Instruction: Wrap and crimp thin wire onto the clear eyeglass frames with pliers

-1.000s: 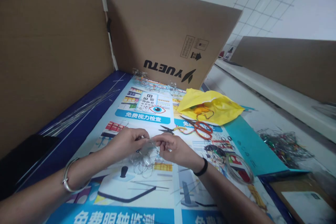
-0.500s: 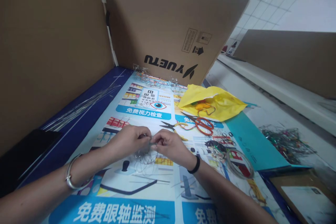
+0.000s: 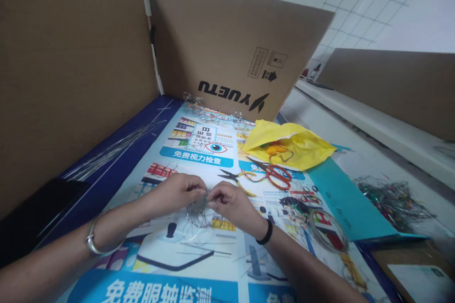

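My left hand (image 3: pixel 183 192), with a silver bangle on its wrist, pinches the upper edge of a tangle of thin wire (image 3: pixel 199 214) above the printed sheet. Close beside it on the right, my right hand (image 3: pixel 229 202) has its fingers pressed together at the same wire; a black band circles that wrist. The fingertips nearly touch, and the exact piece between them is too small to make out. Pliers with yellow handles (image 3: pixel 239 181) lie just behind my right hand, and red-handled scissors (image 3: pixel 278 176) rest further right.
Cardboard panels (image 3: pixel 227 47) stand at the back and left. A yellow pouch (image 3: pixel 305 147) lies behind the scissors. Long wires (image 3: pixel 110 151) are at the left. On the right are a round clear container (image 3: pixel 329 230), a teal folder (image 3: pixel 351 203) and a wire heap (image 3: pixel 393 203).
The whole view has shifted slightly, so most things appear a little lower. Both hands remain at the wire, with small finger movements; the right fingers sit slightly apart from the left ones.
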### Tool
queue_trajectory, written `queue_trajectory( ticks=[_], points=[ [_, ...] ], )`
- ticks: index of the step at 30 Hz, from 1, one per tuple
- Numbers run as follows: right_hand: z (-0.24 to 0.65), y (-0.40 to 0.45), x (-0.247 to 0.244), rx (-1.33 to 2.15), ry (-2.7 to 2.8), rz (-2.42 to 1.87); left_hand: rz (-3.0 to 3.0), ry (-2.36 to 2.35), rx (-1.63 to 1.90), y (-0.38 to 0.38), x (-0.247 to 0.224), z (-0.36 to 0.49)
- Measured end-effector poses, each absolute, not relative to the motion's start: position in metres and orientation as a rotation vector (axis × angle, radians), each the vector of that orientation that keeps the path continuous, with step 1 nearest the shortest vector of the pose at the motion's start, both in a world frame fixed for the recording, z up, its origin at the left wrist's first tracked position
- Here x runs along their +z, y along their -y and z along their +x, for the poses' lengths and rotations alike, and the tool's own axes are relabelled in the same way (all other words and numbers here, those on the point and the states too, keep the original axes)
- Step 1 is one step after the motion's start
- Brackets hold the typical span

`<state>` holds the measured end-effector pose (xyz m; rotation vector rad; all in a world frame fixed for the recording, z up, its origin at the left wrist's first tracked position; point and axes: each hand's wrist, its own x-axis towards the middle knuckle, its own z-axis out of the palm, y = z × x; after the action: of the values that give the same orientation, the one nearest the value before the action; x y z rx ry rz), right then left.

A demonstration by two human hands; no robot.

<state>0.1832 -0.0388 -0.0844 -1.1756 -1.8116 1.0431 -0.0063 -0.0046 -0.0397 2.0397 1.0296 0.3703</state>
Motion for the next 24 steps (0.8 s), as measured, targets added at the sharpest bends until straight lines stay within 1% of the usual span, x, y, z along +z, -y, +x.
queue_trajectory(
  ticks=[6, 9, 12, 16, 24],
  points=[
    [0.180, 0.040, -0.086, 1.074, 1.734, -1.238, 1.799, -0.937, 0.342, 0.003, -0.030, -0.011],
    [0.179, 0.038, -0.089, 1.090, 1.698, -1.258, 1.756, -0.846, 0.338, 0.000, -0.032, -0.014],
    [0.179, 0.036, -0.090, 1.069, 1.777, -1.209, 1.763, -0.798, 0.359, -0.003, -0.039, -0.016],
    [0.178, 0.034, -0.089, 1.087, 1.878, -1.180, 1.834, -0.841, 0.450, -0.005, -0.047, -0.013],
    [0.173, 0.032, -0.094, 1.052, 1.833, -1.107, 1.918, -0.987, 0.607, -0.002, -0.054, -0.006]
  ],
)
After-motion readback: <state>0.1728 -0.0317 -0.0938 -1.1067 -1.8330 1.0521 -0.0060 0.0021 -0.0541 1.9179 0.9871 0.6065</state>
